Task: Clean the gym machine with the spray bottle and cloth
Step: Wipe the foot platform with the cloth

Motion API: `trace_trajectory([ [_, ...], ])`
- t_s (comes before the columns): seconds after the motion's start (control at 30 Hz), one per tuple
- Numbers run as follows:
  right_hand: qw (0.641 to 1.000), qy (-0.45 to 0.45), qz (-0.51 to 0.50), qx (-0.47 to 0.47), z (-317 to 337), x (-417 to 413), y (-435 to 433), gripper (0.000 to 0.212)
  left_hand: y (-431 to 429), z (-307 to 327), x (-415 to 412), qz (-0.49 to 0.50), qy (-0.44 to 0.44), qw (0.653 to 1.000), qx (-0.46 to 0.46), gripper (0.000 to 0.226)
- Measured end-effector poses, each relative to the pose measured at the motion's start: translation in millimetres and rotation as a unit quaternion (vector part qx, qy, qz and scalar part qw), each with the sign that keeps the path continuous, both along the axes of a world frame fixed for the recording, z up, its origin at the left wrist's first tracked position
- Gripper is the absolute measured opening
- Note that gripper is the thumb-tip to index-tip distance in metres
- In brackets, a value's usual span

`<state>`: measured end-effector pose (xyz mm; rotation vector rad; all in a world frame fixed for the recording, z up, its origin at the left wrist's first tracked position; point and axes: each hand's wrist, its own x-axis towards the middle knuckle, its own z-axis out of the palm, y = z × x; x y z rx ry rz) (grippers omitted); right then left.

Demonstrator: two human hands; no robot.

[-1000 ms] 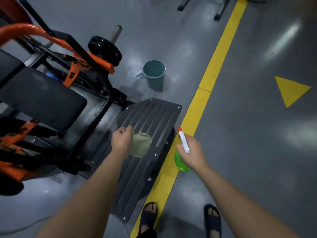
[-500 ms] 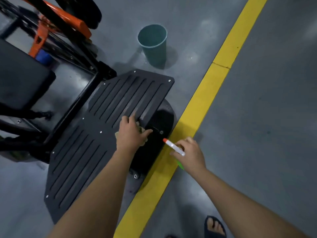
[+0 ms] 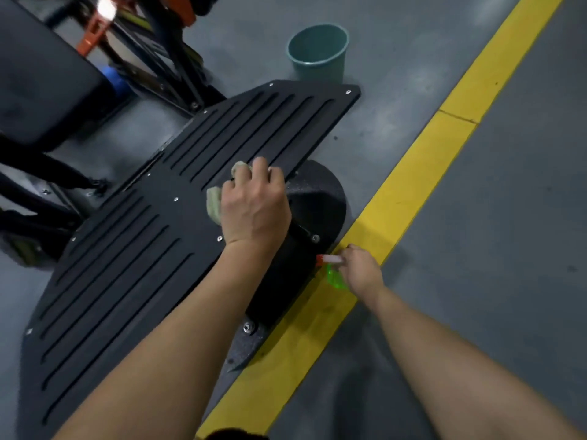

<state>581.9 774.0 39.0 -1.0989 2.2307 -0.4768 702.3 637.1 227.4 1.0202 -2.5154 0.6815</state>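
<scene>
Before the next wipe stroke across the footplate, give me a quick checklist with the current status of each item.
1. Cloth gripped under left hand, on the footplate: ok.
2. Spray bottle gripped in right hand, beside the plate, not on it: ok.
3. Slats ahead of the cloth free of objects: ok.
4. Bucket on the floor beyond the plate's far edge, out of the stroke path: ok.
5. Plate surface wet with spray: cannot tell.
</scene>
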Motion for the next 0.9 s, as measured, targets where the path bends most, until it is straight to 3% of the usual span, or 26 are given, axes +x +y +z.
trace_trajectory([
  [0.1, 0.997, 0.05, 0.016, 0.048, -23.2, -1.2, -11.8, 0.012, 2.0, -2.9, -2.4, -0.006, -0.01, 0.999, -0.036, 0.012],
  [0.33, 0.999, -0.007, 0.006, 0.046, -71.6, 0.2, -19.2, 0.037, 1.9, -5.7, -0.5, -0.027, 0.016, 0.997, -0.07, 0.012],
  [0.47, 0.998, -0.046, 0.016, 0.042, -63.3, 2.9, -14.9, 0.025, 2.2, -1.8, -4.6, -0.02, 0.019, 0.998, -0.054, 0.009],
  [0.53, 0.999, -0.04, -0.018, -0.024, -40.5, 0.9, -18.0, 0.024, 2.5, 1.3, -4.4, -0.005, 0.011, 0.999, -0.039, 0.008],
  [0.6, 0.981, -0.025, -0.138, -0.132, -3.8, -1.5, -30.1, 0.022, 3.4, 1.8, -6.1, 0.006, 0.007, 0.999, -0.032, 0.008],
  [0.67, 0.92, -0.062, -0.271, -0.278, 44.7, -1.6, -40.6, 0.024, 5.7, 2.5, -6.5, 0.013, 0.004, 1.0, -0.017, 0.008],
  [0.73, 0.843, -0.067, -0.32, -0.427, 95.1, 2.5, -45.0, 0.019, 7.4, 6.0, -6.1, 0.026, 0.009, 0.999, 0.042, 0.01],
  [0.8, 0.805, -0.033, -0.278, -0.523, 137.1, 4.5, -46.7, 0.018, 3.6, 13.6, -6.6, 0.032, 0.046, 0.988, 0.144, 0.016],
  [0.83, 0.808, -0.018, -0.225, -0.545, 153.2, 7.3, -46.6, 0.021, 2.3, 20.2, -5.1, 0.031, 0.088, 0.975, 0.2, 0.018],
  [0.87, 0.821, -0.005, -0.151, -0.55, 166.8, 11.0, -45.9, 0.026, 0.8, 27.4, -3.3, 0.023, 0.169, 0.948, 0.269, 0.017],
  [0.9, 0.839, 0.002, -0.058, -0.541, 179.0, 15.5, -44.3, 0.035, 1.3, 37.3, -0.4, 0.006, 0.287, 0.897, 0.337, 0.013],
])
